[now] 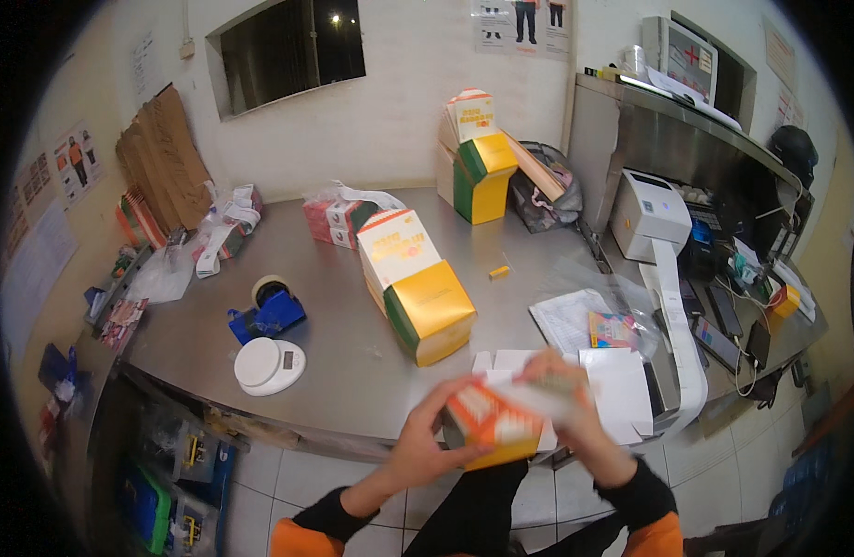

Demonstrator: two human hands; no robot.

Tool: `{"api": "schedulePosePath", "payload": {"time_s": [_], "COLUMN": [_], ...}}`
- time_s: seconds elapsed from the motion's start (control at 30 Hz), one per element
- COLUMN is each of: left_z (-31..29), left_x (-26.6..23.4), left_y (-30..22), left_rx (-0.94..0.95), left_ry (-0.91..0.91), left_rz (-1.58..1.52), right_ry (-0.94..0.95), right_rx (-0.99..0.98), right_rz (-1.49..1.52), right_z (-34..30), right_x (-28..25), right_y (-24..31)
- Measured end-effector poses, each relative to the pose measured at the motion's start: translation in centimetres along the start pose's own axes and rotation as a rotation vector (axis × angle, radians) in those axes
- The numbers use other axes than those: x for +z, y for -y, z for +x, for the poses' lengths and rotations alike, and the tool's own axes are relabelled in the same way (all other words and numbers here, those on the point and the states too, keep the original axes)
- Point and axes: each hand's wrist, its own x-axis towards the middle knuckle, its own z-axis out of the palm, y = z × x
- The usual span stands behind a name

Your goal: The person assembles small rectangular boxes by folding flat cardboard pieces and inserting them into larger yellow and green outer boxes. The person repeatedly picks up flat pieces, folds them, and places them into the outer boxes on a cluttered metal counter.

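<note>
My left hand grips the side of a small orange, white and yellow carton, held at the table's front edge above my lap. My right hand, smeared by motion, has its fingers curled at a white flap of this carton. Behind my right hand lie flat white carton blanks. Farther back, a white-and-orange carton leans against a yellow-and-green carton. Another yellow-and-green carton stands beyond, with a white-and-orange carton behind it.
Left on the steel table are a white kitchen scale and a blue tape dispenser. Wrapped red parcels stand at the back. At right, a label printer trails a long paper strip past phones and cables.
</note>
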Motion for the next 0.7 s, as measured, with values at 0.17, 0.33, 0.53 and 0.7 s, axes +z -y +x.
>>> {"api": "schedulePosePath", "payload": {"time_s": [0.17, 0.33, 0.53, 0.7], "left_z": [8.0, 14.1, 15.2, 15.7], "left_x": [-5.3, -11.0, -14.9, -15.6], "left_y": [0.2, 3.3, 9.0, 12.3], "left_rx": [0.272, 0.108, -0.265, -0.125], "left_ry": [-0.444, -0.560, -0.512, -0.598], "left_rz": [0.583, 0.494, 0.587, 0.351], "right_ry": [0.167, 0.232, 0.172, -0.144], "right_rx": [0.223, 0.374, 0.405, -0.154], "right_rz": [-0.291, -0.639, -0.946, -1.173], "right_z": [14.4, 23.3, 23.6, 22.6], "right_x": [2.0, 4.8, 7.0, 8.1], "right_y": [-2.4, -8.6, -12.9, -11.4]}}
